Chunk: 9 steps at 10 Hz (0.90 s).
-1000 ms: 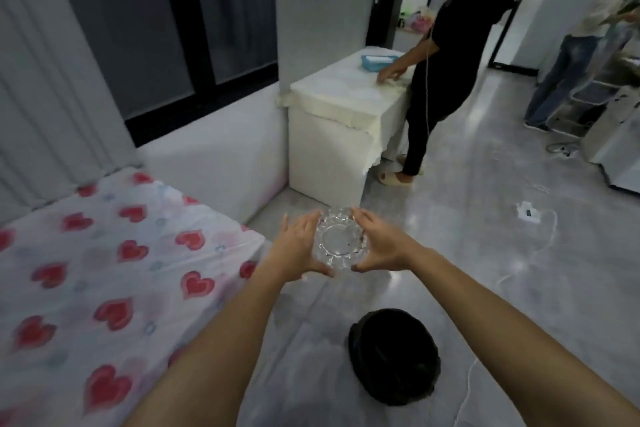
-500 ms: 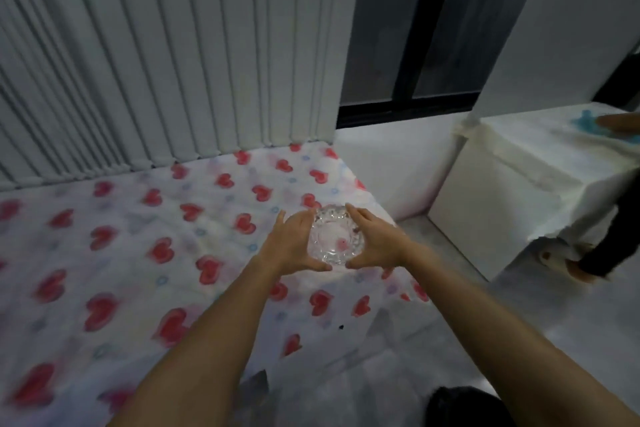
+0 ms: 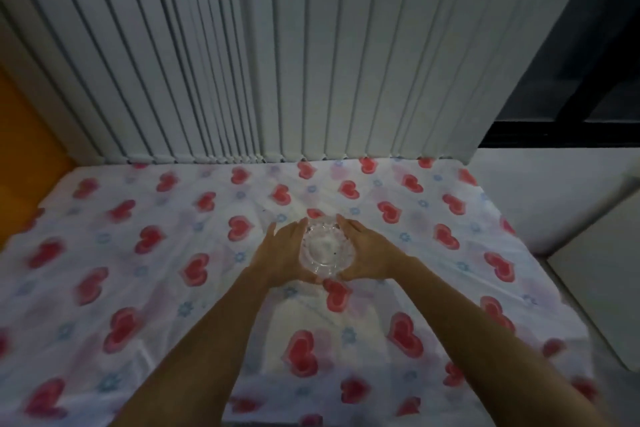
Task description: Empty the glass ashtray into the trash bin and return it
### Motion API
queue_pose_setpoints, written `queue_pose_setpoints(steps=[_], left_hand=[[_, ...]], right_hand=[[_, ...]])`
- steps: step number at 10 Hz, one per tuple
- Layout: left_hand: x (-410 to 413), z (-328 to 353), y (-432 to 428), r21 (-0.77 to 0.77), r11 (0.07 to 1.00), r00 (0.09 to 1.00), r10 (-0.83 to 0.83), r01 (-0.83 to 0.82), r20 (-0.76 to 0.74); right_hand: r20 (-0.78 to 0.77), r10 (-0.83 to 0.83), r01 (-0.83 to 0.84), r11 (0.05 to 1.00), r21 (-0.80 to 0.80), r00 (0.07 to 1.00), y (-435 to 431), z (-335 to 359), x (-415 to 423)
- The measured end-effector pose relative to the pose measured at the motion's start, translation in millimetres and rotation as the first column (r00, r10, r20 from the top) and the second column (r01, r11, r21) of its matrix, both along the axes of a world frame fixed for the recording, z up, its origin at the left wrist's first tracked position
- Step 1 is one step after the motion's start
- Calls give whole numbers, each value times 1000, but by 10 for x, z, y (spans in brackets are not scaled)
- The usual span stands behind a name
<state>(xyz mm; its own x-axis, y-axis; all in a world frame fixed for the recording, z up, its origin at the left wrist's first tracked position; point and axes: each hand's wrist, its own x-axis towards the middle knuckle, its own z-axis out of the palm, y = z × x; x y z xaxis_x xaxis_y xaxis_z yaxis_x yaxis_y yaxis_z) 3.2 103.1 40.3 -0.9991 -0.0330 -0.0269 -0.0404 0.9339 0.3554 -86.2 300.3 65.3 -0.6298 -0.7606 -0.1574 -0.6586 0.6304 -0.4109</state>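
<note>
The round clear glass ashtray [image 3: 326, 248] is held between both my hands over the middle of a table covered with a white cloth printed with red hearts [image 3: 138, 288]. My left hand [image 3: 282, 255] cups its left side and my right hand [image 3: 369, 255] cups its right side, fingers stretched along the rim. A few dark specks show inside the glass. Whether the ashtray touches the cloth I cannot tell. The trash bin is out of view.
White vertical blinds [image 3: 277, 62] hang right behind the table's far edge. An orange wall [image 3: 24, 149] is at the left. A dark window frame [image 3: 571, 107] and a white ledge [image 3: 554, 191] lie to the right, past the table's right edge.
My view has swung left from the floor and the black bin to face the heart-print table. Both hands have carried the ashtray from above the floor to over the table's middle.
</note>
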Motion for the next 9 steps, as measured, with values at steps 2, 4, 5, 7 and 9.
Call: queue_pose_setpoints(steps=[2,4,5,7,9], left_hand=[[-44,-256,-686,78,994,995,70,-76,74],[-94,-555,-976,49,995,989,80,-87,127],[-90,-706,-1015,13,997,984,77,-80,163],[-58,-854,-985,-5,996,978,91,-91,190],[-90,-705,-977,-55,998,947,59,-43,317]], right_hand=[[41,59,-60,998,28,997,-758,-282,-182],[82,17,-25,995,92,996,-1087,-623,-238],[93,0,-9,995,97,996,-1137,-759,-217],[77,-12,4,995,98,997,-1135,-883,-182],[158,73,-101,978,181,985,-1155,-805,-257]])
